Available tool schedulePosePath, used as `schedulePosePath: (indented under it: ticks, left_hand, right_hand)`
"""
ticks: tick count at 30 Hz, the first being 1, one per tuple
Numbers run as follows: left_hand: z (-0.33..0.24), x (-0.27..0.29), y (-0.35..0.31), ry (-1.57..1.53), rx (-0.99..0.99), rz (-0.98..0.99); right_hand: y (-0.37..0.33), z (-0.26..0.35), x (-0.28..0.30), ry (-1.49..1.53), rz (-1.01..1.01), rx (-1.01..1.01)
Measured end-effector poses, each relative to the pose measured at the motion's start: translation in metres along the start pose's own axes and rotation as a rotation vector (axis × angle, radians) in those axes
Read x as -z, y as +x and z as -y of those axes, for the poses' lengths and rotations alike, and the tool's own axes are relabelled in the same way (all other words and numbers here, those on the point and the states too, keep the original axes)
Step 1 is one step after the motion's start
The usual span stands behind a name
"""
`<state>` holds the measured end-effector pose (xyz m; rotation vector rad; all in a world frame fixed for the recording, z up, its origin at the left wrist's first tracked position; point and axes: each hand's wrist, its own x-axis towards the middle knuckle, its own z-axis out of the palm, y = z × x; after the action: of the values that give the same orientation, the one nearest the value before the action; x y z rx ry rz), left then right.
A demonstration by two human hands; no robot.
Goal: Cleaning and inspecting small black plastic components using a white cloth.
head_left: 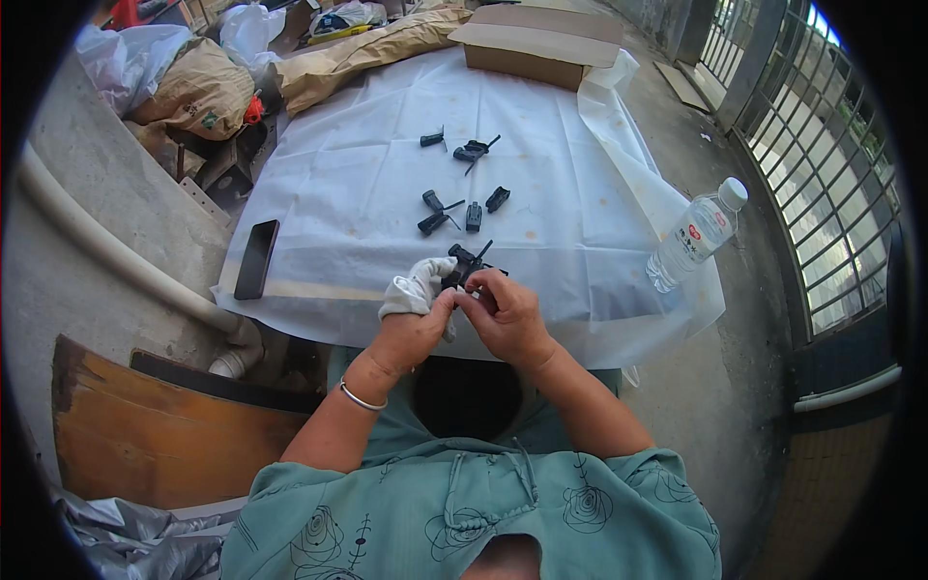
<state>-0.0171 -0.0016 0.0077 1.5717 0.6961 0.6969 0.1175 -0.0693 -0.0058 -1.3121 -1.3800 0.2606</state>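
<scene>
My left hand [414, 307], in a white glove that leaves the thumb bare, is closed around a small black plastic part [468, 263] with a thin stem sticking up. This is at the near edge of the white-covered table. My right hand [509, 314] meets it there, its thumb and finger pinched together against the left thumb; what lies between those fingertips is hidden. Beyond my hands, several similar black plastic pieces lie loose on the cloth, among them a short block [474, 217], a curved piece [498, 199] and a stemmed one [472, 151].
A black phone [256, 260] lies at the table's left edge. On the right stands a tilted-looking clear water bottle [698, 235]. An open cardboard box [530, 66] and crumpled brown paper [372, 56] occupy the far side. Bags [198, 92] are piled at far left; a barred gate [817, 155] is right.
</scene>
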Motion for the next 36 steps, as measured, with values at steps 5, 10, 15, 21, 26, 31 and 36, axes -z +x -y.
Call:
schedulePosePath:
  ticks: [5, 10, 15, 21, 26, 31, 36]
  left_hand:
    - [-0.005, 0.001, -0.007, -0.14, -0.023, 0.124]
    - [-0.003, 0.001, -0.012, 0.017, -0.072, 0.044]
    - [0.007, -0.002, -0.011, 0.159, -0.113, -0.027]
    - [0.003, -0.008, -0.015, 0.577, -0.481, -0.097]
    - [0.011, -0.006, -0.015, 0.447, -0.453, -0.11]
    - [0.004, 0.002, -0.01, 0.028, -0.141, -0.032]
    - [-0.007, 0.002, -0.015, -0.218, 0.114, 0.002]
  right_hand:
    - [0.004, 0.0, 0.002, 0.273, 0.097, -0.319]
    - [-0.001, -0.004, 0.004, 0.341, 0.2, -0.312]
    - [-0.009, -0.004, -0.003, 0.203, 0.222, -0.179]
    - [-0.019, -0.007, -0.02, 0.386, 0.102, -0.316]
    - [-0.017, -0.007, -0.018, 0.48, 0.174, -0.43]
    - [-0.011, -0.009, 0.007, 0.145, 0.164, -0.29]
    - [-0.015, -0.017, 0.019, 0.081, 0.223, -0.111]
